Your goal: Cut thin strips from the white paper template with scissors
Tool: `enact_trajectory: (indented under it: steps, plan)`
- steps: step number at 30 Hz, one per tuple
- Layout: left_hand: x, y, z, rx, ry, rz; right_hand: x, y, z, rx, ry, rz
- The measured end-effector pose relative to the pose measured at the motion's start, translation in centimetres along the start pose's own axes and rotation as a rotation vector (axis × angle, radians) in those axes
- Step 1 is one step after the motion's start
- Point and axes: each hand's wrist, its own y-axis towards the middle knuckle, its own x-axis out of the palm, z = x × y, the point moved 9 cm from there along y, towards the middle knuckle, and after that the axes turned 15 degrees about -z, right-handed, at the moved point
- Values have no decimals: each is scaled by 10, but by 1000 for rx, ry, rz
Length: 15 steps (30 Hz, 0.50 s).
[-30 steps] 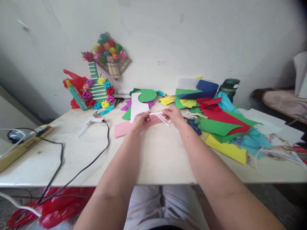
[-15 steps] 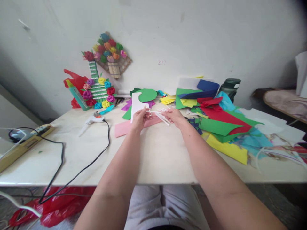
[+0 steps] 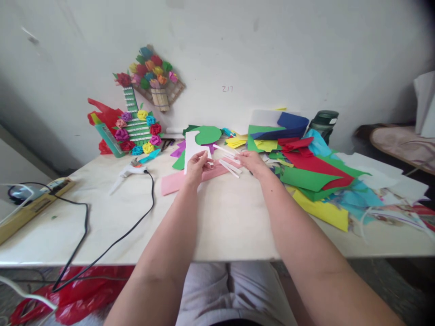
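My left hand (image 3: 196,168) is closed on a white paper cut-out (image 3: 192,146) that stands up from its fingers, over a pink paper sheet (image 3: 180,179). My right hand (image 3: 250,162) reaches in from the right and pinches thin white paper strips (image 3: 228,164), several of them fanned out between the two hands. Both forearms stretch across the pale table (image 3: 224,217).
A heap of coloured paper sheets (image 3: 312,176) covers the right of the table. A green paper disc (image 3: 208,134) lies behind the hands. A glue gun (image 3: 131,171) with a black cord (image 3: 112,240) sits left. Paper-flower decorations (image 3: 141,131) lean on the wall. A dark green bottle (image 3: 323,123) stands at the back.
Both hands have moved slightly away from me toward the wall. The white strips now fan out more between them.
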Motion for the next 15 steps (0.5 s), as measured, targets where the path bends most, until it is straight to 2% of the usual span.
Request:
enact_trajectory:
  steps: [5,8,15]
  plan:
    - [2,-2,-4,-59,201,-23,-9,1,10,106,-171,80]
    - [2,-2,-5,-87,302,-6,-12,5,16,118,-278,107]
    - [0,-3,-4,-103,352,44,-15,12,27,157,-407,96]
